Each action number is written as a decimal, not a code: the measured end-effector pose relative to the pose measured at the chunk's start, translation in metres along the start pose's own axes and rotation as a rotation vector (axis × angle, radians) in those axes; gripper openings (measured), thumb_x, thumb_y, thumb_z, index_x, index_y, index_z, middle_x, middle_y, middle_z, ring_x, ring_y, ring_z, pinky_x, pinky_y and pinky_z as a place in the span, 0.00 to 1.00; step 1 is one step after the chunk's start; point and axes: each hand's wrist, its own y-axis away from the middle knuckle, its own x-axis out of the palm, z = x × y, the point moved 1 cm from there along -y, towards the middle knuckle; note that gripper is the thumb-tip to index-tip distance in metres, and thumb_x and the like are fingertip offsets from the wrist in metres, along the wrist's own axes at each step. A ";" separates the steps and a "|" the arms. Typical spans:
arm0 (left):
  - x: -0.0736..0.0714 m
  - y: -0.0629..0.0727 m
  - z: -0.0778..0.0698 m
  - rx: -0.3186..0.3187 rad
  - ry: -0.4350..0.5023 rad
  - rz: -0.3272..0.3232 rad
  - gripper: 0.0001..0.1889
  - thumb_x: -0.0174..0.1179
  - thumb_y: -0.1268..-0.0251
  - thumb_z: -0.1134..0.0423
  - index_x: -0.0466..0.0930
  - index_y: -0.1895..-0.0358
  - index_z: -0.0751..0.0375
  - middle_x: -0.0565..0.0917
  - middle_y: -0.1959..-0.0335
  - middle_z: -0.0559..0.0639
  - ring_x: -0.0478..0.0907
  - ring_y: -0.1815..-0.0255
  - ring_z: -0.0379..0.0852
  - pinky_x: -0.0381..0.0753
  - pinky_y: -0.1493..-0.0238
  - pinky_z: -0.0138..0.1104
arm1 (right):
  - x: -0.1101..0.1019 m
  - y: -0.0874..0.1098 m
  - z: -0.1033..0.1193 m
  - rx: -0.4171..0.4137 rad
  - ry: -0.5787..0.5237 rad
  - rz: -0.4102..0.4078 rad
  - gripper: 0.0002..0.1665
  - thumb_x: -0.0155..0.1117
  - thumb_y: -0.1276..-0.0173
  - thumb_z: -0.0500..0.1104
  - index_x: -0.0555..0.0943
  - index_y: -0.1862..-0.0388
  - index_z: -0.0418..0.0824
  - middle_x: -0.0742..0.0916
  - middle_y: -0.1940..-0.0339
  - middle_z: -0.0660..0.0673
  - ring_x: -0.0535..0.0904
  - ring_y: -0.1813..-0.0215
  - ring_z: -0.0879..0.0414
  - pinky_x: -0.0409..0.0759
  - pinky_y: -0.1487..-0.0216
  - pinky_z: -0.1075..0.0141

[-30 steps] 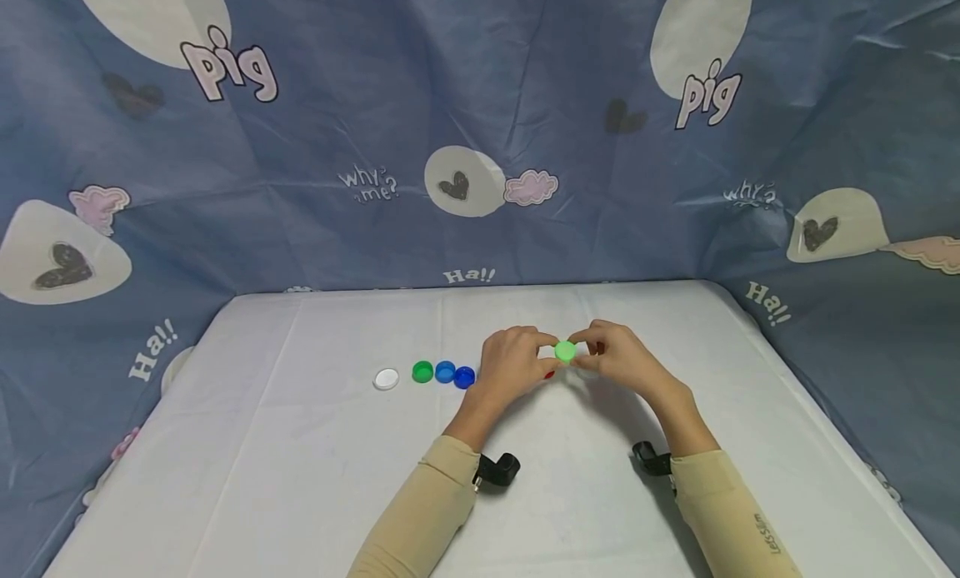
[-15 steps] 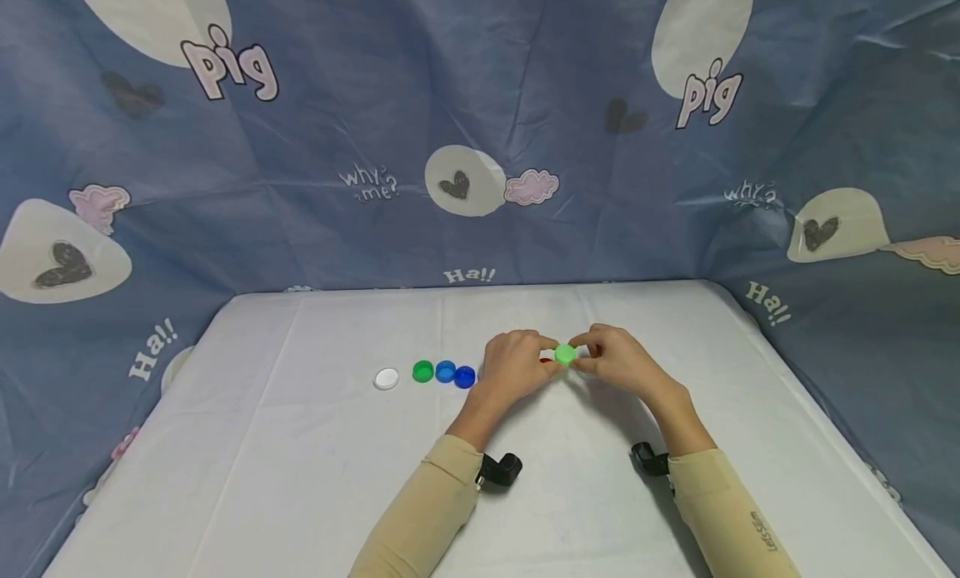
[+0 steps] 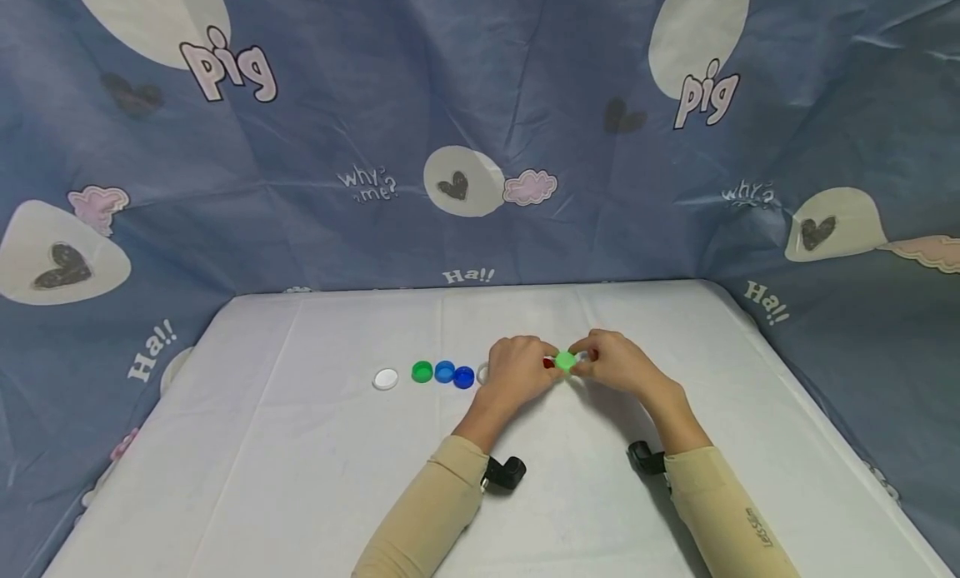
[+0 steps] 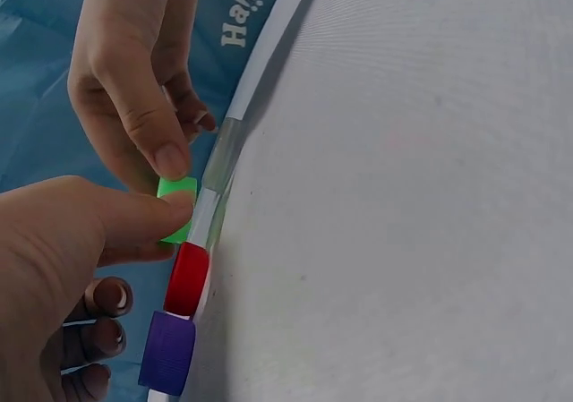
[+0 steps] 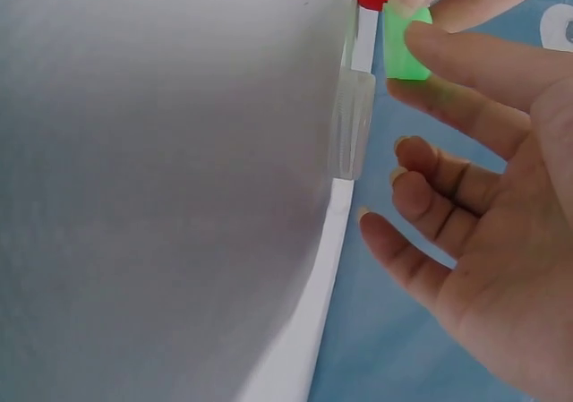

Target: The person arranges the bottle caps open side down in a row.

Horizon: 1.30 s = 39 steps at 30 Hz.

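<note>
Both hands hold a light green bottle cap (image 3: 566,361) just above the table, one from each side. My left hand (image 3: 519,368) pinches its left edge between thumb and fingers, and my right hand (image 3: 621,363) pinches the right edge. In the left wrist view, both thumbs press on the same cap (image 4: 177,212). Close by stand a red cap (image 4: 187,279) and a purple cap (image 4: 167,353), nearer the left hand. A clear cap (image 5: 353,124) stands by the right hand's loosely bent other fingers. The left hand hides part of the row in the head view.
On the white-covered table (image 3: 300,478), a row of caps extends left: dark blue (image 3: 463,377), lighter blue (image 3: 445,371), green (image 3: 422,371) and white (image 3: 386,379). A whitish cap (image 3: 482,373) peeks out beside the left hand. Behind hangs a patterned blue cloth (image 3: 375,236).
Both hands have come slightly nearer the front and down with the light green cap between them. The red cap and a whitish cap now show beside the left hand.
</note>
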 end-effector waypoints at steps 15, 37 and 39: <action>0.005 0.001 -0.005 -0.007 -0.086 0.044 0.13 0.68 0.43 0.40 0.89 0.56 0.32 0.86 0.68 0.36 0.79 0.68 0.39 0.72 0.64 0.36 | 0.003 -0.001 0.004 0.012 0.101 0.021 0.18 0.72 0.43 0.43 0.89 0.52 0.43 0.82 0.68 0.49 0.73 0.69 0.56 0.70 0.68 0.64; 0.002 0.003 0.000 -0.017 -0.093 0.062 0.19 0.68 0.44 0.40 0.87 0.50 0.38 0.88 0.58 0.40 0.82 0.61 0.40 0.75 0.59 0.37 | 0.003 -0.003 0.003 0.020 0.163 0.039 0.21 0.73 0.43 0.46 0.87 0.49 0.46 0.85 0.60 0.48 0.76 0.62 0.55 0.75 0.60 0.61; 0.001 0.003 0.001 -0.018 -0.082 0.067 0.20 0.68 0.44 0.40 0.87 0.49 0.39 0.89 0.56 0.41 0.83 0.59 0.40 0.76 0.58 0.38 | 0.003 -0.004 0.004 0.015 0.157 0.045 0.22 0.74 0.43 0.47 0.87 0.48 0.47 0.85 0.60 0.48 0.76 0.62 0.55 0.74 0.61 0.61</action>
